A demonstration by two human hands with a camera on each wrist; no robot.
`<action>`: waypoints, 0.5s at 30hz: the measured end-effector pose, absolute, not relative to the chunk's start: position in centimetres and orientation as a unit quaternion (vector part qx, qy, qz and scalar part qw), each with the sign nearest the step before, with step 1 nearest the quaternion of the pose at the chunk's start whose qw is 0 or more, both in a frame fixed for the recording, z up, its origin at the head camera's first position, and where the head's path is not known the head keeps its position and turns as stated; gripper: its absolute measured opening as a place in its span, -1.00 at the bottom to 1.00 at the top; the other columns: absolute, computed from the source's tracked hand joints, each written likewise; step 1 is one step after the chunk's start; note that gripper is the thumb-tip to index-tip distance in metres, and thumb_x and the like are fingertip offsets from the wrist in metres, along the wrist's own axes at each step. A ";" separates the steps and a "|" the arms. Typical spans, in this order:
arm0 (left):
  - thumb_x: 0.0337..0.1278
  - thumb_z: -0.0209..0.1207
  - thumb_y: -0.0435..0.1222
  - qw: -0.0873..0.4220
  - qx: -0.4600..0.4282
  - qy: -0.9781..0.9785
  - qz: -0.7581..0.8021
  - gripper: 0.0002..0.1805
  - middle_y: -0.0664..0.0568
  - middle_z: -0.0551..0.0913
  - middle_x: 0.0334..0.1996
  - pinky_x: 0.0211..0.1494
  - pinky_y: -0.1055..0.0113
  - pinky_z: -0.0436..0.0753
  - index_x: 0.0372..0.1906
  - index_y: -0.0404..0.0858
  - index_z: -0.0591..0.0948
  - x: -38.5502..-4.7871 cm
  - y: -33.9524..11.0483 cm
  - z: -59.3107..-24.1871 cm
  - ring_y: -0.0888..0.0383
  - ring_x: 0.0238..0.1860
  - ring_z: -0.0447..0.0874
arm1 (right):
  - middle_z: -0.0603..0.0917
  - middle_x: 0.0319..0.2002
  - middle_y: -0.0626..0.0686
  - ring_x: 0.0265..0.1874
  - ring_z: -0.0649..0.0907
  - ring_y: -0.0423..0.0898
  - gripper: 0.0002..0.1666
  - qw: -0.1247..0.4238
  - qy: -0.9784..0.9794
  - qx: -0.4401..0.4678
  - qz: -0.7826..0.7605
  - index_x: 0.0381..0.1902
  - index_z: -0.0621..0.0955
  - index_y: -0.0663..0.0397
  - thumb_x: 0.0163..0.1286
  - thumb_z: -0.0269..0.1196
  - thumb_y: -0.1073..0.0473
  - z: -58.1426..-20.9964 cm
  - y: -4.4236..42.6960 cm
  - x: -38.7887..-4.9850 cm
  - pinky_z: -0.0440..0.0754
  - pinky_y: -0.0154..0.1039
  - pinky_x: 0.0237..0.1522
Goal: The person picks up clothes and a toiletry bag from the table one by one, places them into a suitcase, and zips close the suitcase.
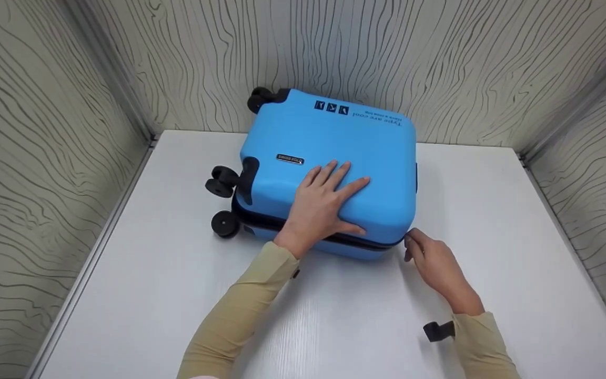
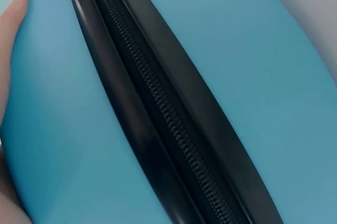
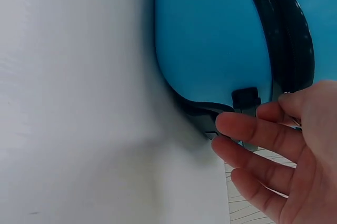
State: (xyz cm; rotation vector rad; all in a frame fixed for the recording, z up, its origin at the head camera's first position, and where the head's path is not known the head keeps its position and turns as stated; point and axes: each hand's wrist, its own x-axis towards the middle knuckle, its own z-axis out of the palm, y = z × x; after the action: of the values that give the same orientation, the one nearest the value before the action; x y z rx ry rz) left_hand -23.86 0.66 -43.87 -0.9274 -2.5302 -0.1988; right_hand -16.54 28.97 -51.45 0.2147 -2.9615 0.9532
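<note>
A blue hard-shell suitcase [image 1: 334, 137] lies flat on the white table, its black wheels [image 1: 222, 181] toward the left. My left hand [image 1: 316, 208] rests on the upper shell near the front edge, fingers spread and straight. Between the two shells runs a black zipper [image 2: 163, 103], its teeth closed in the stretch shown by the left wrist view. At the front right corner is my right hand [image 1: 434, 260], with thumb and index finger pinching a small metal zipper pull [image 3: 297, 123], mostly hidden by the fingers. Its other fingers [image 3: 258, 163] are loosely bent beside the suitcase.
Wood-grain patterned panels [image 1: 308, 52] stand behind and on both sides of the white table [image 1: 140, 295]. A black clip-like piece [image 1: 438, 331] sticks out from the right sleeve. Small printed lettering and a dark badge [image 1: 290, 159] mark the suitcase's upper shell.
</note>
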 end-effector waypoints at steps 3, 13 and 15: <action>-0.24 0.18 0.59 0.214 -0.335 -0.915 -0.069 0.14 -0.05 0.29 0.52 0.54 0.01 0.09 0.55 0.22 0.33 -23.8 0.7 -43.9 -0.06 0.53 0.16 | 0.65 -0.50 -0.14 -0.52 0.52 -0.11 -0.76 0.010 -0.949 0.068 0.307 -0.19 0.59 0.09 0.66 0.01 0.20 -51.4 28.9 -16.2 0.48 -0.14 -0.41; -0.24 0.17 0.60 0.213 -0.333 -0.916 -0.065 0.14 -0.05 0.29 0.52 0.54 0.01 0.10 0.55 0.23 0.32 -23.8 0.8 -43.8 -0.06 0.53 0.16 | 0.64 -0.52 -0.21 -0.54 0.53 -0.14 -0.75 0.008 -0.946 0.074 0.315 -0.21 0.59 0.05 0.66 0.00 0.20 -51.4 28.5 -15.0 0.49 -0.20 -0.44; -0.24 0.18 0.60 0.215 -0.332 -0.916 -0.063 0.13 -0.05 0.30 0.51 0.54 0.01 0.11 0.55 0.23 0.33 -23.8 0.7 -43.7 -0.06 0.52 0.17 | 0.65 -0.51 -0.21 -0.54 0.52 -0.14 -0.75 0.006 -0.944 0.076 0.321 -0.21 0.60 0.05 0.66 0.00 0.21 -51.4 28.5 -14.9 0.47 -0.22 -0.45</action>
State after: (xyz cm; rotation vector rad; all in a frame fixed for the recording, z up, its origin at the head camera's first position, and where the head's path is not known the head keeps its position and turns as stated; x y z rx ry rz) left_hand -23.81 0.74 -43.73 -0.9217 -2.5399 -0.1757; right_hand -14.89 28.50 -51.42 0.2365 -2.9538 1.0048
